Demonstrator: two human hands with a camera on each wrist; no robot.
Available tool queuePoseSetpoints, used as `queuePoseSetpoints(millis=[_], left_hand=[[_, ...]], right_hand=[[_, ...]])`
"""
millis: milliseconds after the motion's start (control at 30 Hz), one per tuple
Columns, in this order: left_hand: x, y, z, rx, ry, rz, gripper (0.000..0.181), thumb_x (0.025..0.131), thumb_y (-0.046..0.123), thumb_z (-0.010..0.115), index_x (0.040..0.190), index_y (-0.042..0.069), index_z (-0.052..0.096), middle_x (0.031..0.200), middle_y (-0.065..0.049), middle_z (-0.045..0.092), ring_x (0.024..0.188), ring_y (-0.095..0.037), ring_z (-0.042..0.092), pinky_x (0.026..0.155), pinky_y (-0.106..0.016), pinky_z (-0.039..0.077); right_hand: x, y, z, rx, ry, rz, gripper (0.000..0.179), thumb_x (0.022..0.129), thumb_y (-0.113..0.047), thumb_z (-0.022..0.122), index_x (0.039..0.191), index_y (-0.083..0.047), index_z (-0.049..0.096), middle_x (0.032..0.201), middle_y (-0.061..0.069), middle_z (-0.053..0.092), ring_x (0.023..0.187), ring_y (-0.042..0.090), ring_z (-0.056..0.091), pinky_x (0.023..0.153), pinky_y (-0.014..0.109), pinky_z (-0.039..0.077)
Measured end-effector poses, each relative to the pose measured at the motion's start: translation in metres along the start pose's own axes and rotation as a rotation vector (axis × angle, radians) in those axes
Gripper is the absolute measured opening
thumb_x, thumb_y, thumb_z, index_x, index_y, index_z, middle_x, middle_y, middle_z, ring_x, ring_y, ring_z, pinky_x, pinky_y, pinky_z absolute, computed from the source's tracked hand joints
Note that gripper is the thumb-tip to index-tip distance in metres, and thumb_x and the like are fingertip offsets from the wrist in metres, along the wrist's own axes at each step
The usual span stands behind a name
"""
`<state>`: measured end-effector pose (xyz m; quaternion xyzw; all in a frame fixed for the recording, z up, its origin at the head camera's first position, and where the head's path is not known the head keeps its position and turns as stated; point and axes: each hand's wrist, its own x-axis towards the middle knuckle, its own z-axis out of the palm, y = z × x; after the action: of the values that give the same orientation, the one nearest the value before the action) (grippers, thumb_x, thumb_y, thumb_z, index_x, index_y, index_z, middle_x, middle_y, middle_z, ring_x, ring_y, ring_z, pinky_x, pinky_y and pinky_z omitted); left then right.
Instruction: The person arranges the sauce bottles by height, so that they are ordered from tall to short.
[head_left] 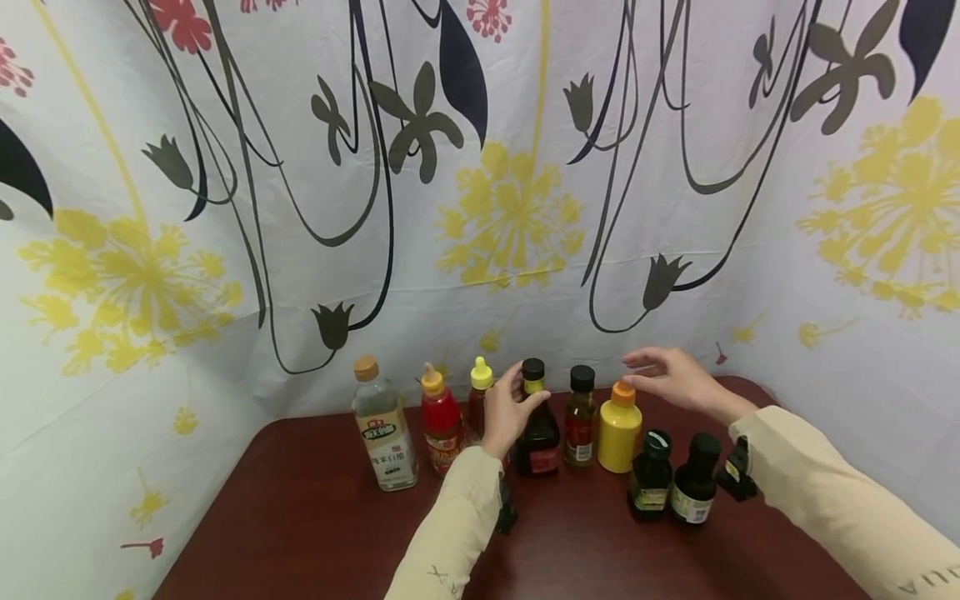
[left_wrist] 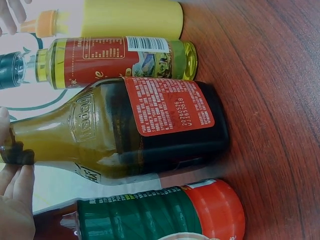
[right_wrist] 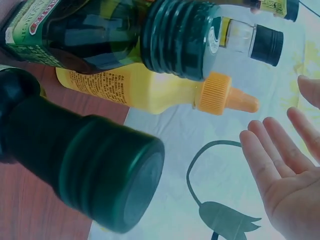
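Note:
In the head view my left hand (head_left: 508, 414) holds the neck of a dark sauce bottle (head_left: 540, 442) with a black cap. Fingers and thumb meet that neck from opposite sides in the left wrist view, where the bottle's red label (left_wrist: 170, 107) faces the camera. My right hand (head_left: 678, 382) hovers beside the orange nozzle cap of a yellow squeeze bottle (head_left: 619, 433). The right wrist view shows its fingers (right_wrist: 265, 160) extended, holding nothing, apart from that cap (right_wrist: 215, 95). Between the two stands an oil bottle (head_left: 580, 425) with a black cap and red label.
Left of the left hand stand a clear bottle (head_left: 385, 437) with a tan cap, a red squeeze bottle (head_left: 441, 425) and a yellow-capped bottle (head_left: 481, 375), partly hidden. Two dark green-capped bottles (head_left: 650, 483) stand nearer on the right. Behind the brown table (head_left: 315, 517) hangs a patterned cloth (head_left: 300, 250).

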<state>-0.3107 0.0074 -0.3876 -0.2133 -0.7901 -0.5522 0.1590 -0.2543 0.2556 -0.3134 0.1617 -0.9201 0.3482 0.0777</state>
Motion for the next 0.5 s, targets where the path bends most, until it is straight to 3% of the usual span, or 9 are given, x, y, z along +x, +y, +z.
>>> queuePoseSetpoints(millis=[233,500], left_hand=[[-0.001,-0.002,-0.001,-0.008,-0.014,-0.011,0.057,0.075,0.019,0.071,0.125,0.006,0.050,0.111,-0.014,0.059,0.097,-0.023,0.059,0.077,-0.029,0.049],[0.000,0.000,-0.002,-0.005,-0.009,-0.013,0.056,0.074,0.018,0.071,0.125,0.006,0.050,0.110,-0.015,0.059,0.096,-0.024,0.059,0.076,-0.029,0.049]], right_hand=[[-0.012,-0.003,-0.003,0.065,0.019,-0.009,0.042,0.087,-0.023,0.058,0.118,0.004,0.051,0.116,0.025,0.052,0.101,0.040,0.053,0.080,0.047,0.045],[-0.033,-0.003,-0.002,0.103,0.020,-0.007,0.040,0.088,-0.023,0.056,0.119,0.003,0.051,0.116,0.023,0.052,0.102,0.036,0.053,0.076,0.040,0.049]])
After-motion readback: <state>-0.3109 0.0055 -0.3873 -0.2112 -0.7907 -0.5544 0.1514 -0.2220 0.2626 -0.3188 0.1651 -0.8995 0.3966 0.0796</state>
